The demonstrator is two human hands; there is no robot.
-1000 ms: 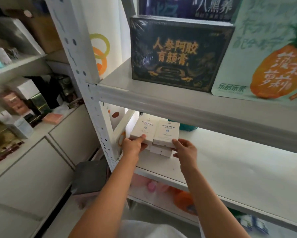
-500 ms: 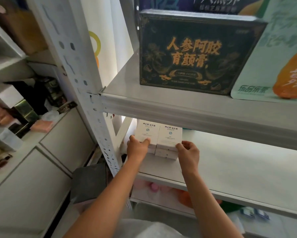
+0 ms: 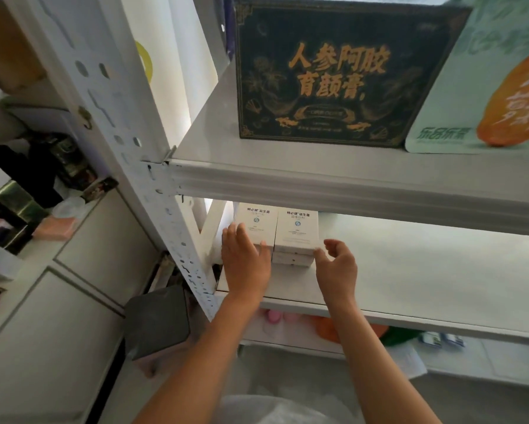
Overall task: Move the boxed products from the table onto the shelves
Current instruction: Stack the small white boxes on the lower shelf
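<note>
White cardboard boxes (image 3: 275, 237) sit in two short stacks side by side at the far left end of the middle shelf (image 3: 410, 286), pushed up close to the white upright post (image 3: 165, 209) and its slanted brace. That corner spot looks chosen so the stacks have something to square against and the rest of the shelf to the right is left for more stock.

The left hand (image 3: 245, 261) lies flat over the near edge of the left stack, fingers straight and together, pressing on it rather than gripping. It seems to be nudging the stack level and back. The right hand (image 3: 336, 267) is loosely open with its fingers gently curved. Its fingertips (image 3: 318, 254) meet the near right corner of the right stack, and it has hold of nothing. Working from both sides like this keeps the two stacks flush with each other.

On the shelf above, a large dark box with gold lettering (image 3: 336, 75) stands upright facing out, with a pale green pack showing an orange picture (image 3: 483, 87) leaning beside it.

The boxes appear to be set down already, so this step is likely just the last tidying. One risk is that a push on the top box alone could slide it off the ones beneath.
</note>
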